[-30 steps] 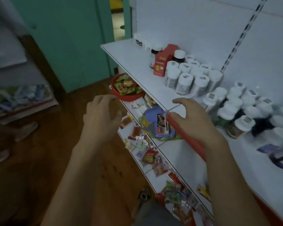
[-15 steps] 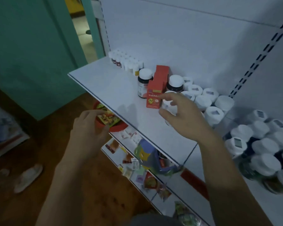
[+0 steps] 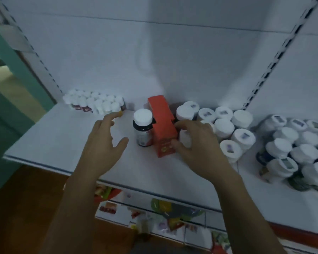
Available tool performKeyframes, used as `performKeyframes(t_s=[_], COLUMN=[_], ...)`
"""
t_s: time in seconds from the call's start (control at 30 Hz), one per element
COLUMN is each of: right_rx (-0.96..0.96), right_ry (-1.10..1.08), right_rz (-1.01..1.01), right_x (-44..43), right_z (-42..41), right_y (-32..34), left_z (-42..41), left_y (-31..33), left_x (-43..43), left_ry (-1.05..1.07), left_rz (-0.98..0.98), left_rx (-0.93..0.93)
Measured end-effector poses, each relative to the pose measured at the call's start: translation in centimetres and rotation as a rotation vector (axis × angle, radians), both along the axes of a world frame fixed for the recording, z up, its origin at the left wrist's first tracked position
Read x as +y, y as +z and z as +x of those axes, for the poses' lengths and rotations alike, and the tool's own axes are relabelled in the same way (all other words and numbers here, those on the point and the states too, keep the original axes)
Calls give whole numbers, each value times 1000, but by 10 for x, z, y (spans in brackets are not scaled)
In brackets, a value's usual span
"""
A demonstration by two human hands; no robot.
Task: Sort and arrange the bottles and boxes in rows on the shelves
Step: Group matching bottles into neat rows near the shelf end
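Head view: my right hand [image 3: 196, 143] is gripping the red box [image 3: 163, 132] just right of the dark bottle [image 3: 142, 129], its length running front-to-back; my left hand [image 3: 103, 143] is hovering spread, left of that bottle.

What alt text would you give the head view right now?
The right hand curls round a white-capped bottle beside two red boxes on a white shelf; the open left hand hovers near a dark bottle. More white-capped bottles cluster right and back left.
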State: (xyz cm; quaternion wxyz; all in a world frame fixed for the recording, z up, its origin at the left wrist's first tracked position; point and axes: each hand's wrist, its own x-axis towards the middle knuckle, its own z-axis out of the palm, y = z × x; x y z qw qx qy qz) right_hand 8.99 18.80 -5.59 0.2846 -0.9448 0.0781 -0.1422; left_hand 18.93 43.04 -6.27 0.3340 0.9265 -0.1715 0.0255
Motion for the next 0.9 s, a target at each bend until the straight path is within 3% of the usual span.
performKeyframes(t_s=[0.2, 0.3, 0.5, 0.7, 0.9], right_rx=[23, -25, -9, -115, -342], right_ry=[-258, -373, -428, -361, -391], right_rz=[-133, -180, -119, 67, 335], right_x=[49, 61, 64, 58, 15], right_z=[23, 27, 28, 8, -73], right_y=[-7, -13, -8, 33, 63], left_z=[52, 57, 70, 51, 10], left_y=[-17, -21, -36, -20, 36], left_x=[-19, -35, -34, -26, -64], left_ry=[-343, -417, -344, -43, -153], left_rz=[-215, -325, -505, -991, -1276], left_rx=[8, 28, 94, 253, 447])
